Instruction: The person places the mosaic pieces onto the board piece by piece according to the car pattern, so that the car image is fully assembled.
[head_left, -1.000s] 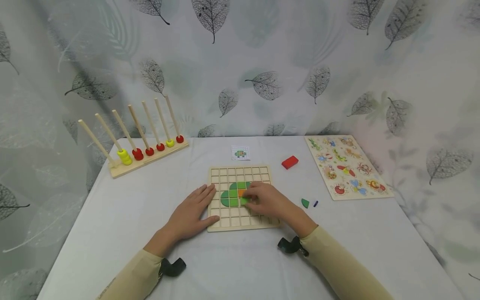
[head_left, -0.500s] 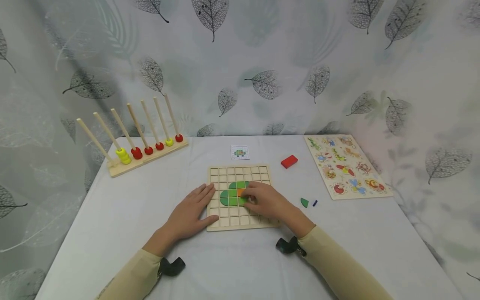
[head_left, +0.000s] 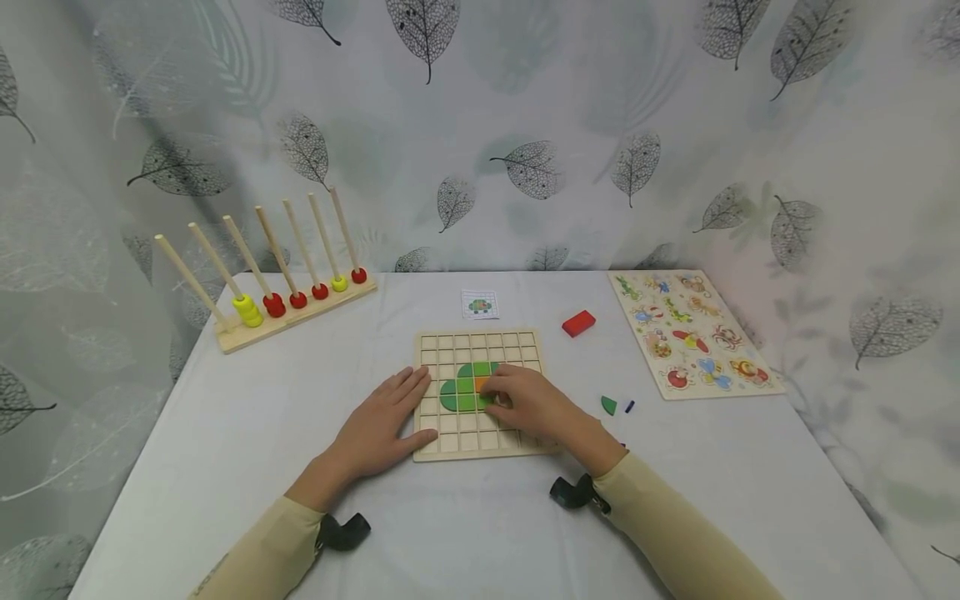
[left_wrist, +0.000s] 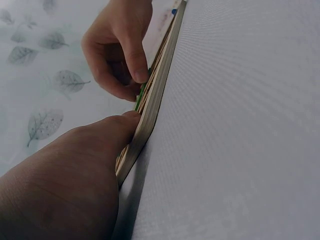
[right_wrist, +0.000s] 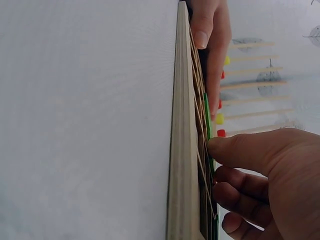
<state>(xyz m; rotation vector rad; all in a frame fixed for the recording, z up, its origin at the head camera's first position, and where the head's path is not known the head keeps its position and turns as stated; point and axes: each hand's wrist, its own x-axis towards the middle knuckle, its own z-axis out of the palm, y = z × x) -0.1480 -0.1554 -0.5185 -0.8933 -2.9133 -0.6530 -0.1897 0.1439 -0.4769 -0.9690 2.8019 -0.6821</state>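
A wooden grid board (head_left: pixel 447 445) lies mid-table, with green tiles (head_left: pixel 466 386) and an orange tile (head_left: pixel 481 384) set in its cells. My left hand (head_left: pixel 380 426) rests flat at the board's left edge, fingers straight and thumb on the lower left rim. Over the tiles' right side, my right hand (head_left: pixel 534 403) has its fingers bent and holds a green tile (right_wrist: pixel 209 120) at the board between thumb and fingers. In the right wrist view the thumb touches that tile's edge. My right fingers cover part of the pattern in the head view.
Behind the board lies a small picture card (head_left: pixel 480 305). A red block (head_left: pixel 579 323) sits to its right, near an animal puzzle board (head_left: pixel 690 333). A green quarter-round piece (head_left: pixel 608 405) and a small dark blue piece (head_left: pixel 629 407) lie right of my hand. A bead abacus (head_left: pixel 297 310) stands back left.
My right hand has shifted very slightly left over the tiles, and its wrist has moved a little. My left hand stays on the board's edge.
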